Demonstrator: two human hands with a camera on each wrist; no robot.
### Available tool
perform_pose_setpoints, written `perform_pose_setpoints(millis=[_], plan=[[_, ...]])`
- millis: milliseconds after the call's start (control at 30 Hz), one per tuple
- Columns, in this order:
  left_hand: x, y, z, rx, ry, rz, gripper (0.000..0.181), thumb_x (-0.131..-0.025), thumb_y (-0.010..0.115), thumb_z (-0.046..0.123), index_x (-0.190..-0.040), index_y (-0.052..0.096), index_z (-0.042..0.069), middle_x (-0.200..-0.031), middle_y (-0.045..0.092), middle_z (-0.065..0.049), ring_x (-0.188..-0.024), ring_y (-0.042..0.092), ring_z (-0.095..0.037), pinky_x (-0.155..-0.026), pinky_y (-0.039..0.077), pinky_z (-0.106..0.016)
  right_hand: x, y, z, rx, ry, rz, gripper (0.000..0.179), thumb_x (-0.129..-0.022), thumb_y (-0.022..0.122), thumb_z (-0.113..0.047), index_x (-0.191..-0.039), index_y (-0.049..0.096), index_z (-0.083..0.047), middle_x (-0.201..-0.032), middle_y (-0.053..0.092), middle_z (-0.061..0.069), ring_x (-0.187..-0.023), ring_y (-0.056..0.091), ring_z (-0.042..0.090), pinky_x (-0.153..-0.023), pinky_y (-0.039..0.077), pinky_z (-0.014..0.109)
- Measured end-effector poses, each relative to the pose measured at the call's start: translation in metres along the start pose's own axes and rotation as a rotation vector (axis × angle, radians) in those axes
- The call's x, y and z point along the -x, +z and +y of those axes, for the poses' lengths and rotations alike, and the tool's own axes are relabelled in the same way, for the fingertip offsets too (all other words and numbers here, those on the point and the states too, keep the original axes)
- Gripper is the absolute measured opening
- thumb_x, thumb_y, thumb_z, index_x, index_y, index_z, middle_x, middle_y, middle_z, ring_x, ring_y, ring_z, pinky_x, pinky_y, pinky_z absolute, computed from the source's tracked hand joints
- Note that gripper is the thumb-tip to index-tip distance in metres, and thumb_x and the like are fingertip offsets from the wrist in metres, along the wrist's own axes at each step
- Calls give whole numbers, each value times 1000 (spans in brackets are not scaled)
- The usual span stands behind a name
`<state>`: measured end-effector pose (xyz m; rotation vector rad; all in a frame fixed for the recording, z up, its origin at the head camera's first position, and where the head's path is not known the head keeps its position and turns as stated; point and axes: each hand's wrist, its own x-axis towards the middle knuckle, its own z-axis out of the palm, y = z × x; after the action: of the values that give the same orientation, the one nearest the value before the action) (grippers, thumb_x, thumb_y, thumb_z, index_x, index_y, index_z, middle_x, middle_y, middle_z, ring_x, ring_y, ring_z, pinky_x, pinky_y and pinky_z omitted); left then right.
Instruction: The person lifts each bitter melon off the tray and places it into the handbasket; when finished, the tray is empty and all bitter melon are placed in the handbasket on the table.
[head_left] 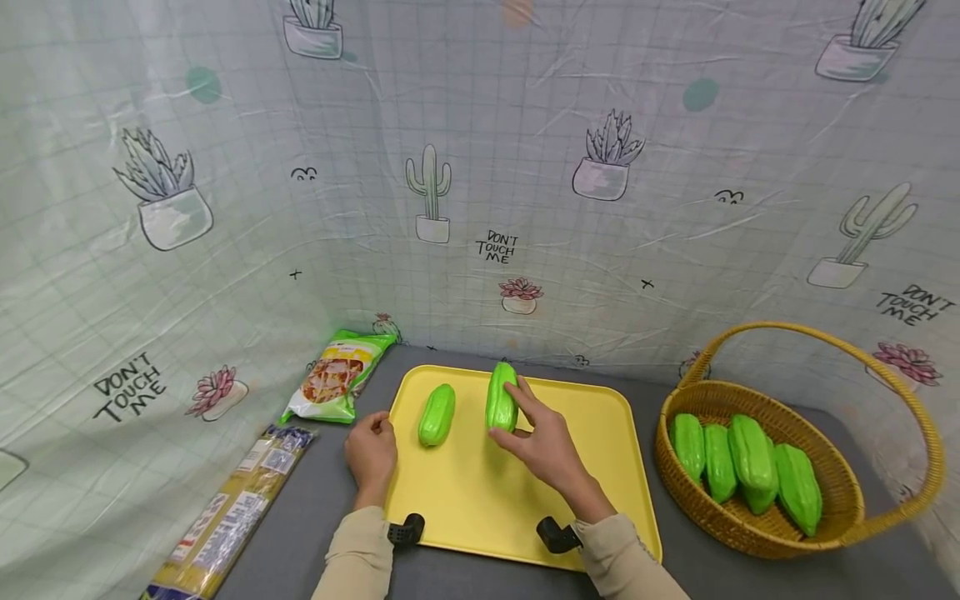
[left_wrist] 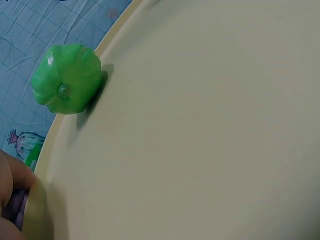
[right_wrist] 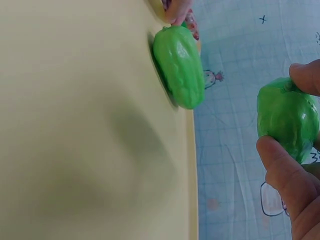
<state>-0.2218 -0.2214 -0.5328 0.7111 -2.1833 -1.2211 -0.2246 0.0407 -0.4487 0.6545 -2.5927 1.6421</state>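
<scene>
My right hand (head_left: 551, 442) holds a glossy green, ridged gourd-shaped piece (head_left: 501, 398) between thumb and fingers, above the yellow tray (head_left: 450, 508). In the right wrist view the held green piece (right_wrist: 287, 117) hangs away from the tray surface, and its shadow falls on the tray. A second green piece (head_left: 437, 415) of the same kind lies on the tray's left part; its stem end (left_wrist: 64, 90) faces the left wrist camera. My left hand (head_left: 372, 452) pinches the tray's left rim, with fingers curled at the edge (left_wrist: 35, 200).
To the right stands a wicker basket (head_left: 723, 523) with a tall handle and several green pieces (head_left: 752, 462) inside. Left of the tray lie a green-and-white food bag (head_left: 333, 379) and a long clear pack of noodles (head_left: 232, 517). A cactus-print curtain (head_left: 525, 183) rises behind the grey table.
</scene>
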Motion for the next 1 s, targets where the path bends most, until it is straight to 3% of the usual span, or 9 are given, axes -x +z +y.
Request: perform_pose_setpoints(millis=[1000], plan=[[-1,-3,0,-2,7,-25,25,-99,56,7,-110,77,-3,-105,75,-25,-95,70,-43,-86,54,-57,22,-49,5,30,-9,119,79,-89,80,-17,-157,40,-10,-170,20,14,-147,41,38,-90,60,34]])
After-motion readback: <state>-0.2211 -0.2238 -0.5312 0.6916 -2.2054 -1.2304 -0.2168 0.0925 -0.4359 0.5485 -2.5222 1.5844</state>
